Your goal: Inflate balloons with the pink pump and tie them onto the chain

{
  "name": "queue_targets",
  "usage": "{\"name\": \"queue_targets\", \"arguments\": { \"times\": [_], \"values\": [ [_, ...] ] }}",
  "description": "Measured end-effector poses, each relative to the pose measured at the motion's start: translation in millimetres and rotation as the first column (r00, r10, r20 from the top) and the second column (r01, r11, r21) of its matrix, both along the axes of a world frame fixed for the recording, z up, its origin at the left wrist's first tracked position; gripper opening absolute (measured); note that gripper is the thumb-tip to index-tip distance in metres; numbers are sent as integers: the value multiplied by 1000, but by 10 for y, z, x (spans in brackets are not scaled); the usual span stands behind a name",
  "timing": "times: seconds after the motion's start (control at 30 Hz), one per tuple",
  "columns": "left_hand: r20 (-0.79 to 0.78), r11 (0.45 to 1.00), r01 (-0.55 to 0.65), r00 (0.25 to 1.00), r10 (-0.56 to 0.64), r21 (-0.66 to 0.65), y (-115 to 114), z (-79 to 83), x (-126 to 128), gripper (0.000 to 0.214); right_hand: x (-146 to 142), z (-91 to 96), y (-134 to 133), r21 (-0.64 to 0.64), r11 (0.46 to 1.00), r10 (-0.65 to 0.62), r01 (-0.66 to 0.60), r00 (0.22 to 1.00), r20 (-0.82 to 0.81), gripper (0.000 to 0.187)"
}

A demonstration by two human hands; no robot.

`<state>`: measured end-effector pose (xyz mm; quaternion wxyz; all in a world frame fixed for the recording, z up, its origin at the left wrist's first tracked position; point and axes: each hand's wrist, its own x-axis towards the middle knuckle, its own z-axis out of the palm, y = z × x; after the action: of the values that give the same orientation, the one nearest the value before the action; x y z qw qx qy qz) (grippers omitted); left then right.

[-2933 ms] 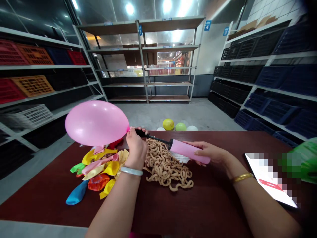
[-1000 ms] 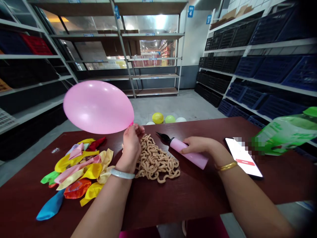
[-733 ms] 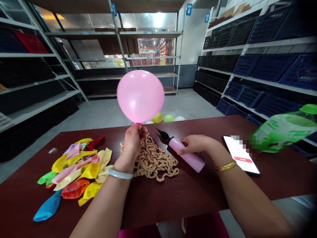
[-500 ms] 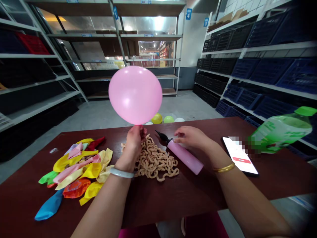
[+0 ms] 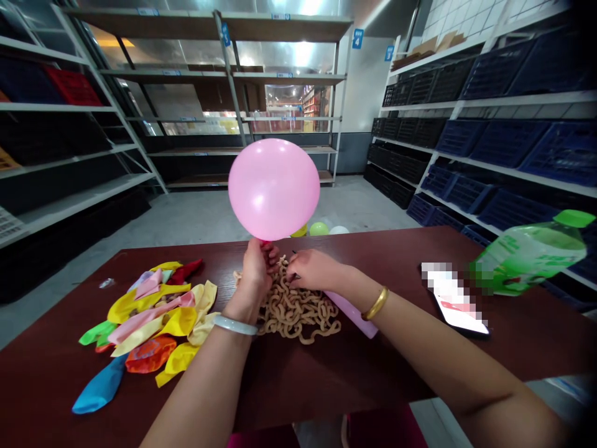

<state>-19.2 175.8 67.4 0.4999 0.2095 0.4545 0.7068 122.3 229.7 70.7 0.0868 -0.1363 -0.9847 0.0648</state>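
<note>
My left hand (image 5: 255, 271) is closed on the neck of an inflated pink balloon (image 5: 273, 186) and holds it upright above the table. My right hand (image 5: 313, 270) is just right of it, over a heap of beige plastic chain links (image 5: 293, 309). Its fingers are curled and pinched together toward the balloon's neck; what they hold, if anything, is hidden. A pink hand pump (image 5: 355, 313) lies on the table, partly under my right wrist.
Several flat balloons in yellow, pink, red, green and blue (image 5: 152, 314) lie on the left of the dark brown table (image 5: 326, 373). A phone (image 5: 454, 303) and a green bottle (image 5: 527, 255) are on the right. Inflated balloons (image 5: 319, 229) rest on the floor beyond; shelving lines the room.
The balloon came off the pump and swung upright in my left hand. My right hand set the pump down, let go of it and moved left to the balloon's neck.
</note>
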Motion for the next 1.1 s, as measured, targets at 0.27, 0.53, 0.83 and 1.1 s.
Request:
{"name": "queue_targets", "arguments": {
  "times": [0.27, 0.53, 0.83, 1.1],
  "values": [
    [-72, 995, 19, 997, -13, 97, 21, -20, 47, 20, 117, 17, 72, -676, 729, -238, -109, 885, -400, 11],
    [-130, 993, 9, 992, 7, 120, -4, -16, 25, 25, 278, 178, 139, -821, 530, -453, -210, 749, -484, 16],
    [-25, 989, -110, 993, 113, 103, 8, -47, -29, 32, 387, 634, 344, -686, 706, -340, -178, 764, -548, 11],
    [1, 996, -63, 998, 63, 63, -14, -30, 29, 32, 304, 615, 316, -786, 568, -407, -243, 748, -525, 16]
  ]
}}
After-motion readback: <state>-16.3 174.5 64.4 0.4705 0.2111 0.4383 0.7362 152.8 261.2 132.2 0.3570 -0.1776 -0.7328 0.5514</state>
